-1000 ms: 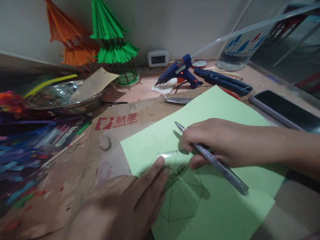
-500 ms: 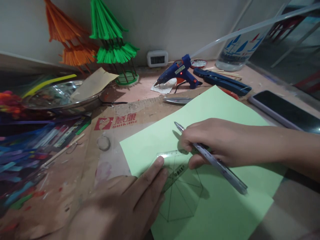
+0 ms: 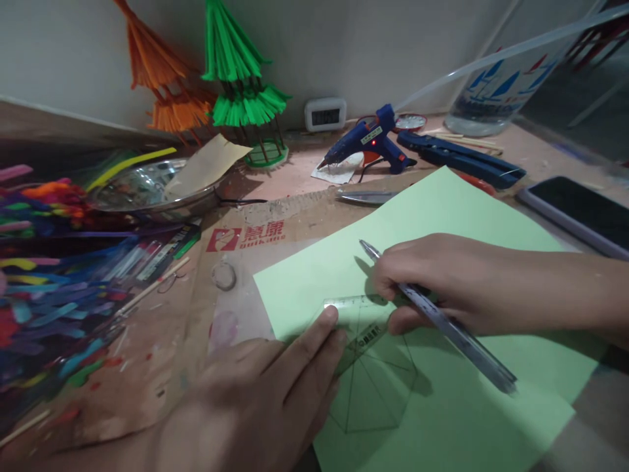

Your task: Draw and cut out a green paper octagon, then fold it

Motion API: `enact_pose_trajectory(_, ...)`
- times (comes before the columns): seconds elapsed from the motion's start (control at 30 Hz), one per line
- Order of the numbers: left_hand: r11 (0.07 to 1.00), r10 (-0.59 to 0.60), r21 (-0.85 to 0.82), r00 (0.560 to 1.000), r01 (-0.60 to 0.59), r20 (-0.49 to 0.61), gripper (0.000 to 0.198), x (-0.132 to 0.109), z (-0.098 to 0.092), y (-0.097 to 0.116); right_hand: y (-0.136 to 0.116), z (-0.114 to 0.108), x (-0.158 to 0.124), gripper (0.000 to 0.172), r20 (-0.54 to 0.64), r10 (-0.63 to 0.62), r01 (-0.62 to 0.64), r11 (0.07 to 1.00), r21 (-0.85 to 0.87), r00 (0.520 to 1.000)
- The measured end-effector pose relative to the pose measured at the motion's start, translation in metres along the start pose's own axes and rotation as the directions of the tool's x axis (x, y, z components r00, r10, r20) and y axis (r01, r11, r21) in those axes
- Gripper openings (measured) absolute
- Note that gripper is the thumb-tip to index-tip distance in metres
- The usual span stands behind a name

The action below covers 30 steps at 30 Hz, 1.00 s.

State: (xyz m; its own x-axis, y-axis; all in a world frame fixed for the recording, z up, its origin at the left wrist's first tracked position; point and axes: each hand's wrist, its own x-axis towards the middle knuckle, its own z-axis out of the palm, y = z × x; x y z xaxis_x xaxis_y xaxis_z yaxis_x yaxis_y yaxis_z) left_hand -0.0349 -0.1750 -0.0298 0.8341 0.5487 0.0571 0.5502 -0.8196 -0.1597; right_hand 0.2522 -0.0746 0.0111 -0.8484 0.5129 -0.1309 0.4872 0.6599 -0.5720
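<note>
Light green paper (image 3: 472, 223) lies under both hands, with an eight-sided figure and lines crossing at its centre (image 3: 378, 393) drawn on it. A clear plastic set square (image 3: 366, 337) rests flat over the drawing's upper part. My left hand (image 3: 265, 387) is open, its straight fingertips pressing on the set square's left end. In my right hand (image 3: 427, 282) is a clear-barrelled pen (image 3: 457, 341), tip pointing up and left, off the paper. That hand's thumb and curled fingers are at the set square's right end; whether they grip it is unclear.
A blue glue gun (image 3: 363, 141) with its red light on stands behind the paper. Blue pliers (image 3: 462, 157) and a phone (image 3: 580, 213) lie right. Left are a metal bowl (image 3: 157, 206) and pipe cleaners (image 3: 44, 308). Green (image 3: 250, 105) and orange (image 3: 167, 85) tower models stand behind.
The view has shifted, so everything appears a little further right. Both hands, the pen and the set square keep about the same places on the paper.
</note>
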Motion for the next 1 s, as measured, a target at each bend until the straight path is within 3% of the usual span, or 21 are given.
enact_pose_trajectory(0.53,0.999,-0.022,0.040,0.997,0.019,0.077,0.059,0.000,-0.004,0.005,0.000,0.000,0.000,0.021,0.018,-0.005,0.005,1.000,0.011,1.000)
enact_pose_trajectory(0.87,0.999,-0.025,-0.028,0.998,0.027,0.056,0.054,-0.002,0.003,0.002,-0.002,-0.001,0.002,0.018,0.018,0.014,-0.014,1.000,-0.010,1.000)
enact_pose_trajectory(1.0,1.000,-0.016,-0.005,0.998,0.016,0.056,0.056,-0.002,0.005,0.004,-0.001,-0.004,-0.002,0.023,0.012,0.039,-0.039,0.998,0.057,0.999)
